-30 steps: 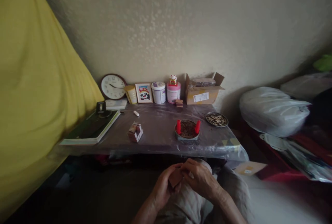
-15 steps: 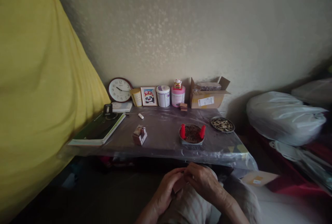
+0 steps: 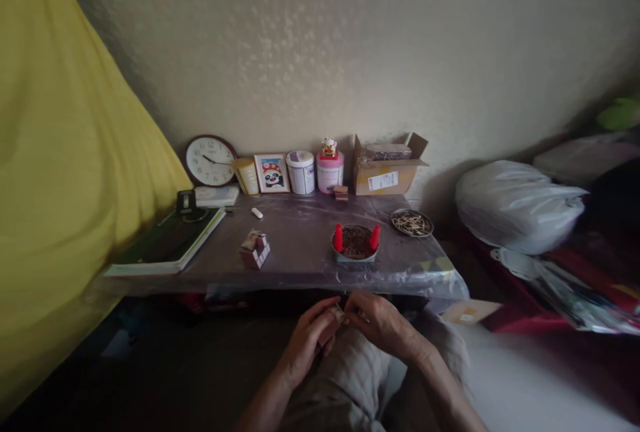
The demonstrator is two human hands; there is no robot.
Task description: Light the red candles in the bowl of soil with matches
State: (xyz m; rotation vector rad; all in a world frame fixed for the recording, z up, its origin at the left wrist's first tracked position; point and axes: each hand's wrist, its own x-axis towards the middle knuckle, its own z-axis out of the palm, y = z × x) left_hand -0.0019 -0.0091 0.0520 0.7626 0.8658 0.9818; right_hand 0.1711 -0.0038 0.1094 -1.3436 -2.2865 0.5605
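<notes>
My left hand [image 3: 307, 339] and my right hand [image 3: 377, 322] meet in front of my chest, just below the table's front edge. Both have their fingers curled around a small tan box [image 3: 339, 314] held between them; only a corner of it shows. Above the hands on the table [image 3: 300, 255] stands a round dish of dark material with two red candles [image 3: 355, 243]. A small stack of boxes [image 3: 254, 249] sits to its left. My knees in light trousers are under the hands.
Along the wall stand a clock [image 3: 209, 161], a framed picture [image 3: 272, 173], tins [image 3: 302, 171] and an open cardboard box [image 3: 384, 167]. A tray of sticks [image 3: 412, 223] lies right, books [image 3: 167, 245] left. Yellow cloth [image 3: 65, 152] hangs at left; a white bag [image 3: 515, 205] is right.
The hands have turned the small box so less of it shows. The view has shifted, dropping then rising again, and the hands sit slightly higher in frame.
</notes>
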